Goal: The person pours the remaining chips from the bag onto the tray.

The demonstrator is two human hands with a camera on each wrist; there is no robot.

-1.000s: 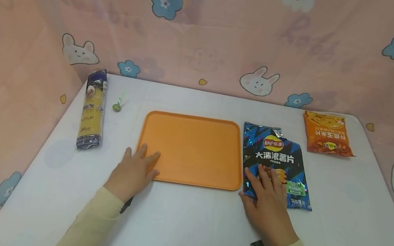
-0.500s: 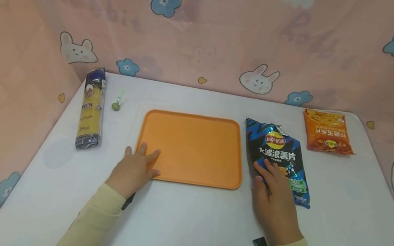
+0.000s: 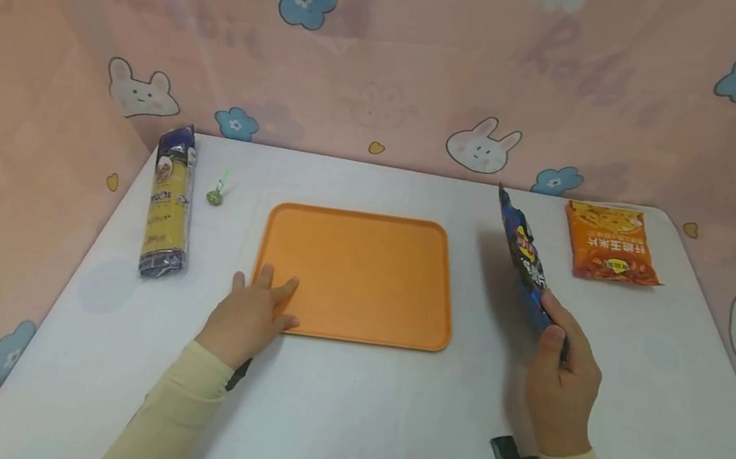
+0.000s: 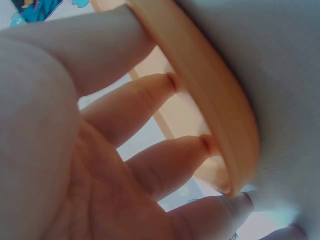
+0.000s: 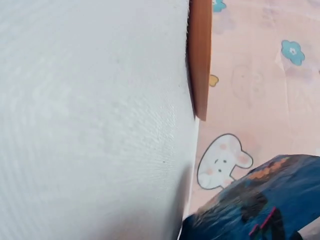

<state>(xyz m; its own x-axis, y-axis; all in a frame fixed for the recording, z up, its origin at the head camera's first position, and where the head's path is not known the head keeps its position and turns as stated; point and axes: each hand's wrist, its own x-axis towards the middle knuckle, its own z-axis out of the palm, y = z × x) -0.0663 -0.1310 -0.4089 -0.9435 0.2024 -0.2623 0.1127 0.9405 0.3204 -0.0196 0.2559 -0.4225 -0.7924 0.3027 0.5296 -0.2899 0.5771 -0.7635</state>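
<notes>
My right hand [image 3: 562, 395] grips the lower end of a blue and black potato chip bag [image 3: 523, 258], thumb on the near side. The bag stands tilted, nearly edge-on to the head view, with a shadow on the table to its left. Its blue face [image 5: 285, 205] fills the lower right corner of the right wrist view. At the front left corner of an orange tray [image 3: 361, 283], my left hand [image 3: 247, 322] rests with fingers spread. In the left wrist view fingertips [image 4: 200, 145] touch the inside of the tray, right by its raised rim [image 4: 220, 110].
Along the left edge lies a long yellow and navy packet [image 3: 169, 211]. Beside it is a small green lollipop [image 3: 215, 198]. An orange corn chip bag [image 3: 612, 246] lies at the back right. A pink printed curtain [image 3: 389, 69] hangs behind the white table [image 3: 356, 422].
My right hand, earlier lying flat on the chip bag, now grips it. The bag has gone from lying flat to tilted up, its near end moved right. The left hand has stayed on the tray.
</notes>
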